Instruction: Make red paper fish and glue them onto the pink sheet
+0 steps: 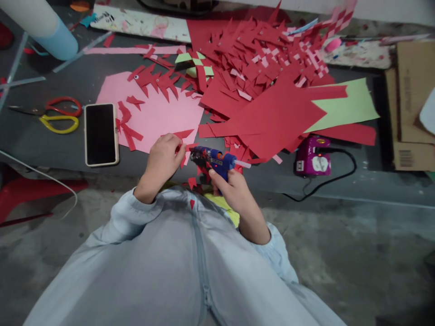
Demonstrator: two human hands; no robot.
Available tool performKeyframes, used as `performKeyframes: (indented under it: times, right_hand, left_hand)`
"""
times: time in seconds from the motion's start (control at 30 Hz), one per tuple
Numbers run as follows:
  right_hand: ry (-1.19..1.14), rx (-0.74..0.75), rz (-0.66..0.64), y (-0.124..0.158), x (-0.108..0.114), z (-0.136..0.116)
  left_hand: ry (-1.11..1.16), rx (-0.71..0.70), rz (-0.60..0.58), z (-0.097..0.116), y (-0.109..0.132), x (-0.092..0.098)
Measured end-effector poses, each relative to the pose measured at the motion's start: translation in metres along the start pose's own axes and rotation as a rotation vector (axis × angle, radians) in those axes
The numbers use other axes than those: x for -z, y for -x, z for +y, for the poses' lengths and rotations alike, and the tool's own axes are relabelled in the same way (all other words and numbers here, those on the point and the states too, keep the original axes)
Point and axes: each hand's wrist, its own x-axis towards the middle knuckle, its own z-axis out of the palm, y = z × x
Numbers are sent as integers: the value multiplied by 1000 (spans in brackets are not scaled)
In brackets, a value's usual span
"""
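- Dark grey flat worktop (369, 188), runs full width; carries all items below.
- Spiky heap of cut red paper shapes (265, 50), top ctr, w/ pink checkered bits mixed in.
- Big red paper sheet (272, 115), at near side of heap, partly over pale green paper sheet (356, 104).
- Pink paper sheet (166, 117), L of ctr, w/ jagged red paper shape (154, 81) near its far edge.
- L hand (163, 156): thumb + fingertips pinching thin red paper piece (191, 147) at worktop's near edge.
- R hand (234, 190): wrapped round handle of blue plastic glue gun (217, 158); nozzle pts L, right by the pinched pc; clear stick pokes out back.
- Light-framed, black-screened phone (101, 134), beside pink sheet's L edge.
- Metal scissors w/ red & yellow handles (43, 111), L of phone.
- Purple plastic power box (306, 156) w/ black cord, R of gun.
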Motion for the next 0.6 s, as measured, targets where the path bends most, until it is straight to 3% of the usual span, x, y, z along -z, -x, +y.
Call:
performKeyframes:
  times: [0.6]
  right_hand:
    - [72,-19,-6,0,-2,-10]
  left_hand:
    - [-16,-49,-88,-3,-2,7]
